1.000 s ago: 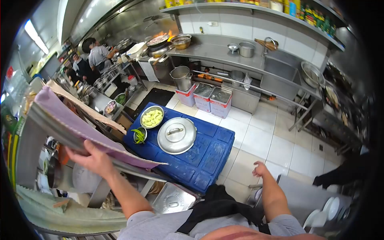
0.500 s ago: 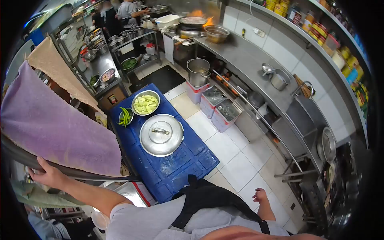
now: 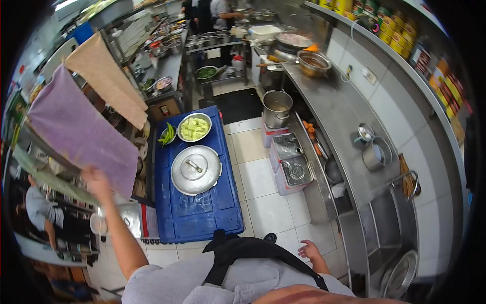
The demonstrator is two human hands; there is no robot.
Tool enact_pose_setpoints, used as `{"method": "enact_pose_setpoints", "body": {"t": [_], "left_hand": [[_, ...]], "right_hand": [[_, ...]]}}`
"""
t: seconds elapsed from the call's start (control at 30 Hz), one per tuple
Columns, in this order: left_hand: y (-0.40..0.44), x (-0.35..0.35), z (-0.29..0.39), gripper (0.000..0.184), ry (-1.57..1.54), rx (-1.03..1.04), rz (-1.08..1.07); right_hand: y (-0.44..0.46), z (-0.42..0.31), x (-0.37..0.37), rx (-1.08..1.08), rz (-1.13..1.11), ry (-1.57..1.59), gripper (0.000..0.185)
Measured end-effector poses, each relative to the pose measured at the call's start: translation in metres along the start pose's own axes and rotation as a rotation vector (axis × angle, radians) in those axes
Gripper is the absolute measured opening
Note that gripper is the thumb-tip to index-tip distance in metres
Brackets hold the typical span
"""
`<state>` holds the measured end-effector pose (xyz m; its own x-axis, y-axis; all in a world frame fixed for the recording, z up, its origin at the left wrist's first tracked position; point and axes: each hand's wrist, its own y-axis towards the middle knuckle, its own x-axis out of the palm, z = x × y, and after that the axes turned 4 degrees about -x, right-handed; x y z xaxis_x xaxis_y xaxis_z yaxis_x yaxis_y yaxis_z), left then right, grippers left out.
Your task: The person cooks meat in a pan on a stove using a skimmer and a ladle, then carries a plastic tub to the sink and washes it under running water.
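Note:
My left hand, smeared by motion, is at the lower part of a purple towel hanging over a rail. Whether the fingers touch or grip the cloth cannot be made out. My right hand hangs low at my side, fingers apart and holding nothing. In front of me stands a blue plastic top. On it rest a lidded metal pot, a bowl of cut pale green vegetable and a small bowl of long green peppers.
A steel counter with a sink runs along the right wall. White-and-red containers and a tall pot stand beside it. Flames show beside a wok at the back. Other people work at left and far back.
The view has turned and shifted. My left hand has moved from the rail near the purple towel's lower left to the towel's lower part. My right hand stays low and empty.

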<state>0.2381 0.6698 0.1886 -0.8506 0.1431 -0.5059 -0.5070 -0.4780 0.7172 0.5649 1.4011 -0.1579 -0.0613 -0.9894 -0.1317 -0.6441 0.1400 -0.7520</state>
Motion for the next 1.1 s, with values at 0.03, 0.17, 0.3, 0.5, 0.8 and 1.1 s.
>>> {"method": "enact_pose_setpoints", "body": {"t": [0.03, 0.17, 0.3, 0.5, 0.8, 1.1], "left_hand": [[-0.065, 0.031, 0.01, 0.028, 0.007, -0.033, -0.28], [-0.333, 0.036, 0.03, 0.051, 0.148, 0.156, -1.692], [-0.495, 0.037, -0.114, 0.047, 0.086, -0.083, -2.169], [-0.428, -0.087, -0.135, 0.019, 0.183, 0.691, -1.864], [-0.449, 0.047, -0.026, 0.023, -0.079, -0.438, -1.283], [-0.278, 0.32, 0.124, 0.021, -1.362, -1.266, -0.223]], "right_hand": [[-0.001, -0.03, -0.006, -0.059, -0.104, -0.023, 0.047], [0.059, -0.119, -0.046, -0.366, -0.223, 0.06, 0.05], [0.103, -0.275, -0.092, -0.934, -0.028, -0.022, 0.037], [-0.022, -0.493, -0.099, -1.178, -0.229, -0.379, 0.034], [-0.02, -0.533, -0.078, -0.85, -0.225, -1.731, 0.029], [0.124, -0.223, -0.167, -0.277, -0.221, -1.238, 0.035]]}}
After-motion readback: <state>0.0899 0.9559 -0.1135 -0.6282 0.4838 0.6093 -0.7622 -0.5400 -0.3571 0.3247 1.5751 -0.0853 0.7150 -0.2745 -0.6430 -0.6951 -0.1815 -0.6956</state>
